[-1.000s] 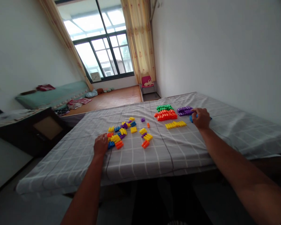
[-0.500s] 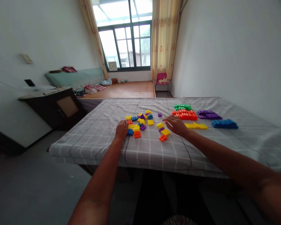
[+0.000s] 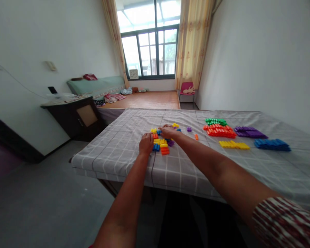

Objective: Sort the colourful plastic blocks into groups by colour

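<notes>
A mixed cluster of small ribbed plastic blocks in yellow, orange, blue and purple lies on the grey checked cloth. My left hand [image 3: 146,143] rests along the cluster's left side, fingers extended by a yellow block [image 3: 158,141] and a blue block [image 3: 156,147]. Over the cluster's far part reaches my right hand [image 3: 167,131], palm down with fingers stretched out; what lies under it is hidden. Nearer me is an orange block [image 3: 164,151]. A single purple block [image 3: 188,129] and a single orange block [image 3: 196,137] lie apart, right of the cluster.
Sorted groups sit to the right: green blocks [image 3: 216,121], orange blocks [image 3: 219,131], purple blocks [image 3: 250,132], yellow blocks [image 3: 234,145] and blue blocks [image 3: 272,144]. The cloth-covered table [image 3: 113,151] ends close to me. Beyond are a bed [image 3: 155,100], a cabinet [image 3: 77,119] and a pink chair [image 3: 187,86].
My right hand has swung left from beside the yellow group onto the mixed cluster. The lone orange block now shows uncovered. Blocks near my right wrist are hidden behind the forearm or moved. The view has turned left.
</notes>
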`<move>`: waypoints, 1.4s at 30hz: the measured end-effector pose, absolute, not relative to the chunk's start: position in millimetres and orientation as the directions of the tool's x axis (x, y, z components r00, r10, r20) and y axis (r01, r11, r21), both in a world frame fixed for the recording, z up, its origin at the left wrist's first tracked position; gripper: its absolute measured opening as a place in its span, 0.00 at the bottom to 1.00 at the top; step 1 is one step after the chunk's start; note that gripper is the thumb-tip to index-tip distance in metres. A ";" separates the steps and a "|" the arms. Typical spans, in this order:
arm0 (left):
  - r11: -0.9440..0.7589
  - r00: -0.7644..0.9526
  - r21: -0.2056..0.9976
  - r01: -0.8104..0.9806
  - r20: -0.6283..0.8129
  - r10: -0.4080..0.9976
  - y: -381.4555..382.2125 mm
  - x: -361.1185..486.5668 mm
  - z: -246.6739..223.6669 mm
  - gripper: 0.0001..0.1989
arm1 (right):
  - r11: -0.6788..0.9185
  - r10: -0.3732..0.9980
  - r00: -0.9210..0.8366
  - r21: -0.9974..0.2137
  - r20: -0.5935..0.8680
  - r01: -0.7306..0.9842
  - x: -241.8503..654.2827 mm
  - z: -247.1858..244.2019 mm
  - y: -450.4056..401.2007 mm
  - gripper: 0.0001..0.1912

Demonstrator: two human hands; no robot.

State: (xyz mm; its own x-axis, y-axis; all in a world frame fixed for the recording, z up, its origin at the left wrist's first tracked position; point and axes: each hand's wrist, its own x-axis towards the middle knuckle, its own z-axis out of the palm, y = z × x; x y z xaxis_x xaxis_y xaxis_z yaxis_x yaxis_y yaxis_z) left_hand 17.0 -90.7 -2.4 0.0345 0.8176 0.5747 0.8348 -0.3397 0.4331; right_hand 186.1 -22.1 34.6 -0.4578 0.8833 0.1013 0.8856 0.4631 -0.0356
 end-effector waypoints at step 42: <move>-0.226 0.020 0.403 0.887 0.455 0.890 -74.3 -2.2 5.0 0.21 | -0.243 0.631 0.503 -0.466 0.590 0.851 630.0 -37.8 -235.5 0.16</move>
State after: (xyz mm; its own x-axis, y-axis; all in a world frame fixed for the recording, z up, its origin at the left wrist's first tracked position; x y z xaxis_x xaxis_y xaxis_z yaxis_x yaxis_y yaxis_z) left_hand -2.2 -74.3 5.0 0.0204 0.8902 0.4551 0.8868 -0.2262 0.4029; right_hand 630.0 -235.5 -37.8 0.5035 0.6314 0.5898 0.8508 -0.2434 -0.4657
